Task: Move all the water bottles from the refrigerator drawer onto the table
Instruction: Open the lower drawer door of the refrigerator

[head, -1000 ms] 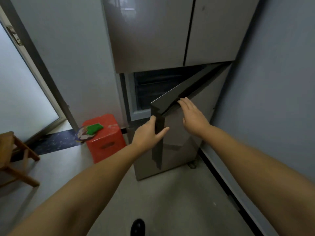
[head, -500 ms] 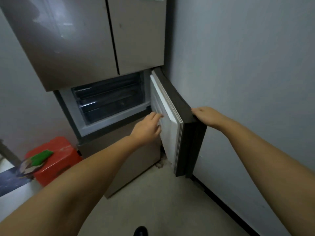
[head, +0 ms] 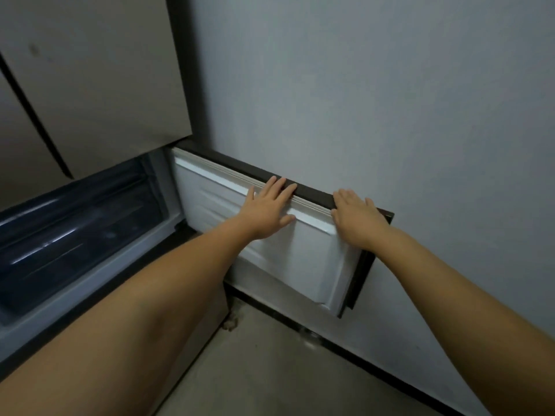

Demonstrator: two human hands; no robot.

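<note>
Left hand: the left hand point(head: 268, 212) lies flat, fingers straight and spread, on the white inner liner of the lower refrigerator door point(head: 300, 253); the fingertips reach over the pale gasket onto the door's dark top edge. It grasps nothing.
Right hand: the right hand point(head: 356, 219) lies palm-down on the door's upper outer corner, fingers extended over the dark top edge, thumb on the liner side. The fingers are relaxed, not curled round the edge; it grasps nothing.
Hand spacing: the two hands sit side by side on the same top edge, near each other but apart.
Lower refrigerator door: swung fully open, its dark outer face close against the grey wall point(head: 375, 100); whether it touches the wall cannot be told. The white liner faces the camera.
Refrigerator drawer: the open compartment point(head: 78, 232) lies left of the door, below the upper doors point(head: 90, 85). Its interior is dark, with glossy horizontal highlights on a drawer front.
Water bottles: none can be made out in the dark compartment; their position cannot be told.
Forearms: both bare forearms extend from the lower frame edge toward the door.
Floor: pale floor point(head: 270, 370) beneath the door, with a dark baseboard along the wall.
</note>
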